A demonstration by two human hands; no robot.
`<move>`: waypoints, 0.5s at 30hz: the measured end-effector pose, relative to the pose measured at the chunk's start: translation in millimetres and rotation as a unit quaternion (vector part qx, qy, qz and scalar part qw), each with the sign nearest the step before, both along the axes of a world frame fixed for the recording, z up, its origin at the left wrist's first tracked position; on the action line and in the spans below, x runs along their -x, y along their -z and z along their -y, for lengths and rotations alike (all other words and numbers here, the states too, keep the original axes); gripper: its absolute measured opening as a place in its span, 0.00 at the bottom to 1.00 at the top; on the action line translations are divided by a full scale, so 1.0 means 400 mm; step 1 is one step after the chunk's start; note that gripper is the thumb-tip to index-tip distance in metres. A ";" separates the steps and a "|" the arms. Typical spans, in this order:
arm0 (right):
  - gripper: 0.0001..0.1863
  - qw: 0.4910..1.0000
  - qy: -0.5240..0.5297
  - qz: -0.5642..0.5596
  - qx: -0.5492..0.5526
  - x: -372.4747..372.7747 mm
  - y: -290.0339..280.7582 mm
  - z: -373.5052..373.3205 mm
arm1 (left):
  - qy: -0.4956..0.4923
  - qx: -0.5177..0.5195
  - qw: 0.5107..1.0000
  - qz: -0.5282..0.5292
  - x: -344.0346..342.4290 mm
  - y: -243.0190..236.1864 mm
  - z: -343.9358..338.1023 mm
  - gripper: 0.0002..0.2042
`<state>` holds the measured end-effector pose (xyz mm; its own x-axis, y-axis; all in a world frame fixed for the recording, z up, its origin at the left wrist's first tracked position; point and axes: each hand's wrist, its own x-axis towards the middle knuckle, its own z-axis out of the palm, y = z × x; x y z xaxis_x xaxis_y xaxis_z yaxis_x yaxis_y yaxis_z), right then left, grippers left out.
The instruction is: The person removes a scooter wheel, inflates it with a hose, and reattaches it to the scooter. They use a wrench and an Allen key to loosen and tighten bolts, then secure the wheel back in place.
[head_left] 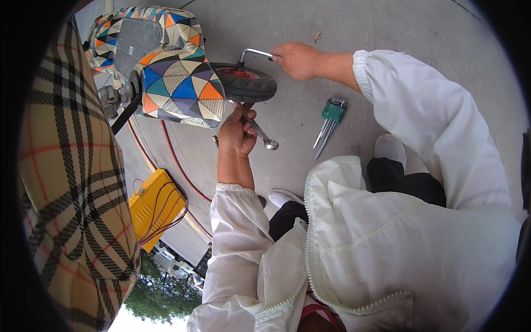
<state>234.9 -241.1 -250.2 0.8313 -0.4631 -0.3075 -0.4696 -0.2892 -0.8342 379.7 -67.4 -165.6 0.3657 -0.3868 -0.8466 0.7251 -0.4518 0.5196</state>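
A small wheel with a black tyre [251, 88] and red hub sticks out from a scooter-like body [185, 83] patterned in coloured triangles. My right hand [296, 60], above and right of the wheel, is closed on the long arm of an L-shaped hex key [255, 51]. The key's short arm points down at the red hub. Just below the wheel, my left hand [237, 133] grips a metal wrench [264, 137]. Its ring end sticks out to the lower right; the other end is hidden by my fingers and the wheel.
A green holder with several hex keys [332, 119] lies on the grey floor [387, 27] right of the wheel. A yellow case with cables [157, 207] and a red hose [180, 157] are at the lower left. Plaid cloth [77, 177] fills the left side.
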 end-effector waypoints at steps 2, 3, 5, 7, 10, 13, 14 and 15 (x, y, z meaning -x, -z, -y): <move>0.15 1.000 -0.001 0.003 0.011 0.002 -0.002 -0.001 | 0.011 0.009 1.000 -0.014 -0.001 0.006 -0.009 0.14; 0.15 1.000 0.001 0.003 0.014 0.001 0.000 -0.001 | 0.011 0.020 1.000 -0.018 -0.002 0.012 -0.015 0.14; 0.15 1.000 0.005 0.002 0.018 -0.001 0.002 -0.003 | 0.010 0.042 0.999 -0.027 -0.004 0.024 -0.026 0.14; 0.15 1.000 0.010 0.000 -0.004 -0.003 -0.004 -0.004 | -0.012 0.062 0.997 -0.034 -0.005 0.032 -0.031 0.14; 0.14 1.000 0.016 0.001 -0.012 -0.003 0.000 -0.005 | 0.001 0.066 0.997 -0.041 -0.001 0.024 -0.036 0.12; 0.14 1.000 0.016 0.004 -0.014 -0.003 0.006 -0.003 | 0.018 0.064 0.995 -0.080 0.006 0.003 -0.066 0.11; 0.14 1.000 0.015 0.004 -0.016 -0.003 0.008 -0.002 | 0.020 0.064 0.993 -0.099 0.006 0.002 -0.074 0.11; 0.14 1.000 0.019 0.010 -0.009 -0.002 0.016 -0.003 | 0.034 0.066 0.992 -0.098 0.004 0.006 -0.076 0.10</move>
